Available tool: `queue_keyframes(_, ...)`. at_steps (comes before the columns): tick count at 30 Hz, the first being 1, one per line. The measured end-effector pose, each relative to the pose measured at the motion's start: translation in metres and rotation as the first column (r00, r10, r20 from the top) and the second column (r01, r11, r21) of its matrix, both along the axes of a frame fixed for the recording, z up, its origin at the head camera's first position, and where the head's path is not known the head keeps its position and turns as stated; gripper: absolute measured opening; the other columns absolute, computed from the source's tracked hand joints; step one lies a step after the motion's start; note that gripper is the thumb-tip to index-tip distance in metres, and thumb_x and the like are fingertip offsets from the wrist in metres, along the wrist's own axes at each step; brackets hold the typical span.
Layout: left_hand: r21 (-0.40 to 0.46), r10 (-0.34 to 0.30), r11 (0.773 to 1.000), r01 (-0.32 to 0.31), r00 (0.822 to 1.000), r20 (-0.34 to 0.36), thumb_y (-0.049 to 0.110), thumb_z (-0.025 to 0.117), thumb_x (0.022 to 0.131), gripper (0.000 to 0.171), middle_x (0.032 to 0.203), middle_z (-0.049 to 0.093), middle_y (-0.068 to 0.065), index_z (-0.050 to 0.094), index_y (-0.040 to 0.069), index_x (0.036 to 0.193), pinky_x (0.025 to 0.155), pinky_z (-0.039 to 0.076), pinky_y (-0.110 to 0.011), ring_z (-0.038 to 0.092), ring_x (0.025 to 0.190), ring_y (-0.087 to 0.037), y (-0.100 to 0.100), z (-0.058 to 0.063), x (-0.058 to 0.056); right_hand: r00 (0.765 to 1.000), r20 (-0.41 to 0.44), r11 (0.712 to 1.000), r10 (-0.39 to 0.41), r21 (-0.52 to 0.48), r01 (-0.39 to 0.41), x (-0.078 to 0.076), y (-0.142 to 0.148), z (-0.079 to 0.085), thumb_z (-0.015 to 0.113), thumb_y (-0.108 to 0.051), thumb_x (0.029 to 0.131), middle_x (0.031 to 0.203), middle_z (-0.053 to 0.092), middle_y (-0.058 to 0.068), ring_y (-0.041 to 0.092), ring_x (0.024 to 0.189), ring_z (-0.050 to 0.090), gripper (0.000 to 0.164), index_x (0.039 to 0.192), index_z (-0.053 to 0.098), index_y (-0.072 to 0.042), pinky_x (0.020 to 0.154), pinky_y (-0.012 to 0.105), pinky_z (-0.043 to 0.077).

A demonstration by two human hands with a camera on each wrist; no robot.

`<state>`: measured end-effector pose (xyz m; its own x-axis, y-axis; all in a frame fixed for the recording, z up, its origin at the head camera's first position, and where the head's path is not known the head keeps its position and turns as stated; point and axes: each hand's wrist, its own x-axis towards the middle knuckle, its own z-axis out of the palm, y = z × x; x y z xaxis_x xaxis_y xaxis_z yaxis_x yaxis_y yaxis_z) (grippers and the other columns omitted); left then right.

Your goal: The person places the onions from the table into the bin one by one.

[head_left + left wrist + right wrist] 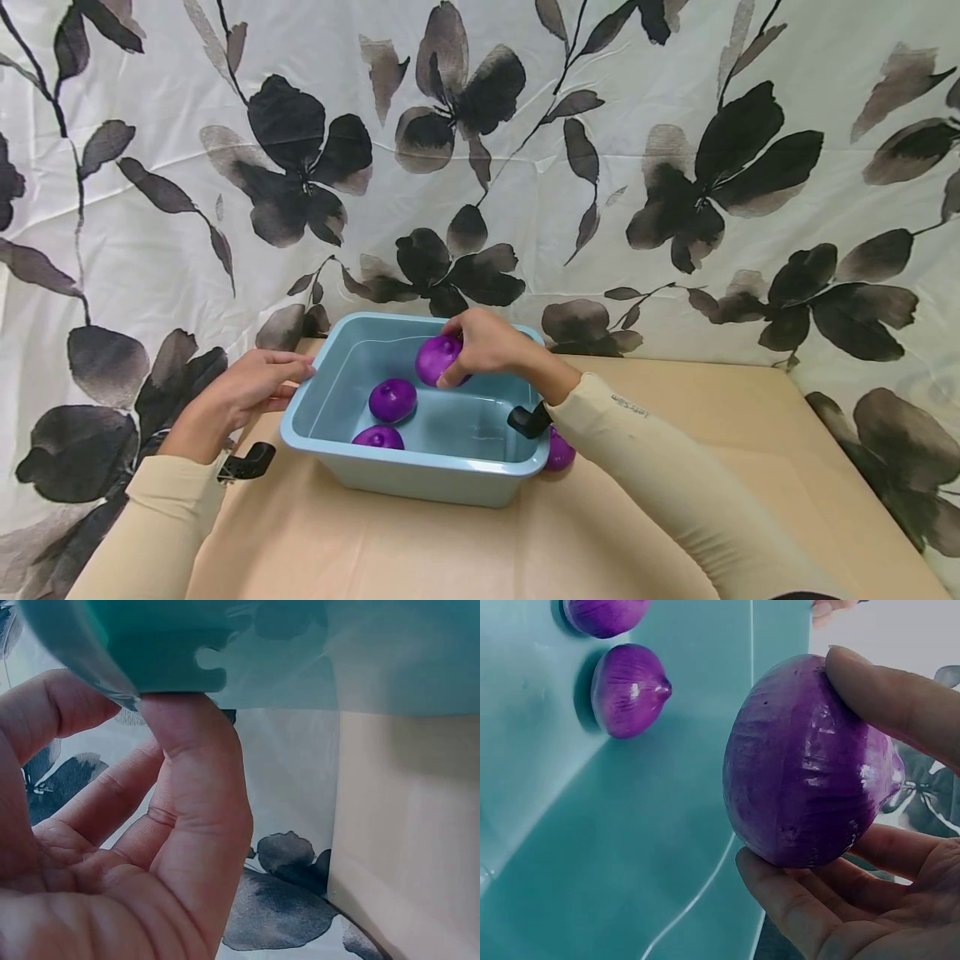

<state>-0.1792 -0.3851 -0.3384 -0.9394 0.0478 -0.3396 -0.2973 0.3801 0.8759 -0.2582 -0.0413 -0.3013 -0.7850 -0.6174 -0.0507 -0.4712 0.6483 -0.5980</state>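
Observation:
A light blue plastic basin (420, 479) stands on the tan surface. My right hand (491, 343) grips a glossy purple onion (433, 360) above the inside of the basin, near its back wall. In the right wrist view, thumb and fingers lie on opposite sides of that onion (802, 772), its pointed end facing the palm. Two more purple onions, one (392, 401) behind the other (379, 437), lie on the basin's floor at the left. My left hand (251, 387) pinches the basin's left rim between thumb and finger, seen close in the left wrist view.
Another purple onion (559, 450) lies outside the basin at its right side, partly hidden by the right wrist camera and sleeve. A tan tabletop (697, 425) extends to the right. Behind it hangs a white cloth (562, 192) with dark flowers.

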Motion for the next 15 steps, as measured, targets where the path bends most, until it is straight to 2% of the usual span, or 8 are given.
queue_keyframes(9, 0.012, 0.001, 1.0, -0.001, 1.0, 0.001, 0.02, 0.06, 0.102, 0.06, 0.1, 0.07, 0.008, 0.044, -0.011, 0.151, 0.079, 0.063, -0.026, 0.072, 0.086, -0.007, 0.001, -0.002, -0.003, 1.0, 0.022, 0.998, 0.009, 0.055, -0.01, -0.012, -0.012, -0.009, 0.096, -0.027, 0.07, 0.127, 0.073, 0.012, 0.024, 0.112, 0.066, 0.077, 0.135, 0.066, 0.0, 0.1, 0.039, 0.056)
queue_keyframes(15, 0.009, 0.01, 1.0, -0.01, 1.0, 0.005, 0.021, 0.061, 0.102, 0.061, 0.098, 0.071, 0.009, 0.044, -0.01, 0.151, 0.079, 0.063, -0.025, 0.072, 0.085, -0.006, 0.002, -0.002, -0.003, 0.998, 0.065, 0.996, -0.002, 0.093, -0.004, -0.019, -0.022, -0.02, 0.096, -0.026, 0.07, 0.124, 0.073, 0.012, 0.024, 0.11, 0.066, 0.074, 0.133, 0.067, -0.001, 0.098, 0.038, 0.057)
